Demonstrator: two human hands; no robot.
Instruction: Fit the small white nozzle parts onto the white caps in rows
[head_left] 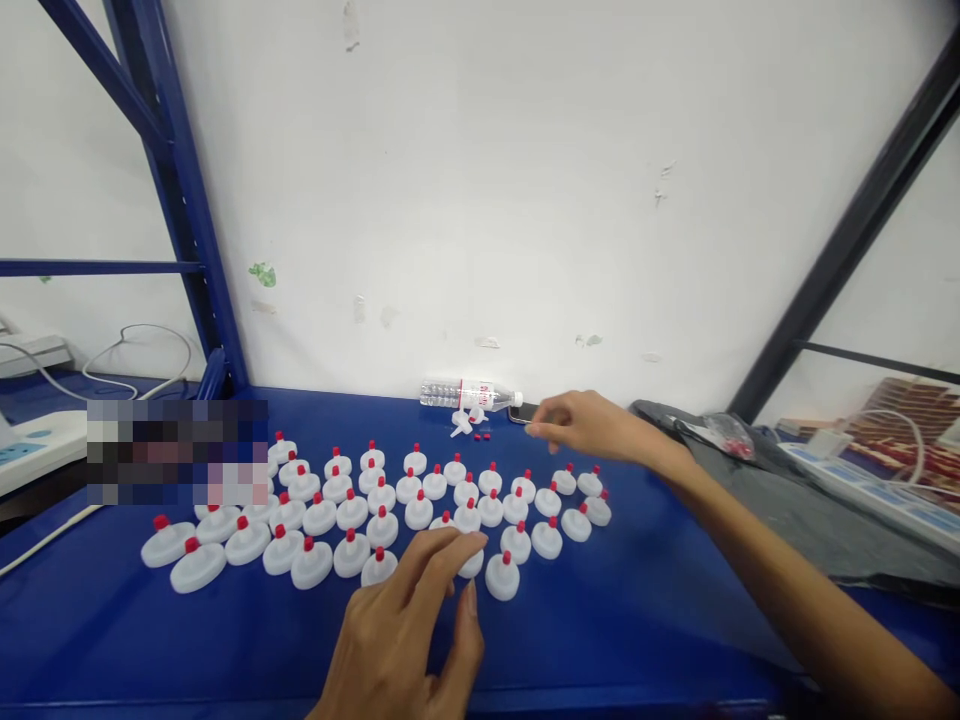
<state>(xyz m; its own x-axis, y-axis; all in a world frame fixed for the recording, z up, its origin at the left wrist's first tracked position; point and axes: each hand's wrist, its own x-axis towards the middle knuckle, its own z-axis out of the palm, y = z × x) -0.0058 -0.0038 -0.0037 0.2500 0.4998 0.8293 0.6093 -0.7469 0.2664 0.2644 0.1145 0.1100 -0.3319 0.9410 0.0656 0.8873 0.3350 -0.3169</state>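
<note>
Several white round lids (502,577), each topped with a small red cap, stand in loose rows on the blue table. My left hand (420,625) is at the front of the rows, thumb and index finger apart, with a white lid partly hidden behind the fingertips. No object shows between those fingers. Farther back, my right hand (577,425) reaches in from the right, fingertips pinched together; whatever they hold, if anything, is too small to make out. Just left of it lie two loose red caps (481,437) and a few white nozzle pieces (463,424).
Against the white wall lies a clear water bottle (469,394) on its side. A dark phone (521,413) is beside its cap. Dark grey plastic sheeting (750,500) covers the right side, near a power strip (877,485). Blue shelf posts (191,200) rise at left.
</note>
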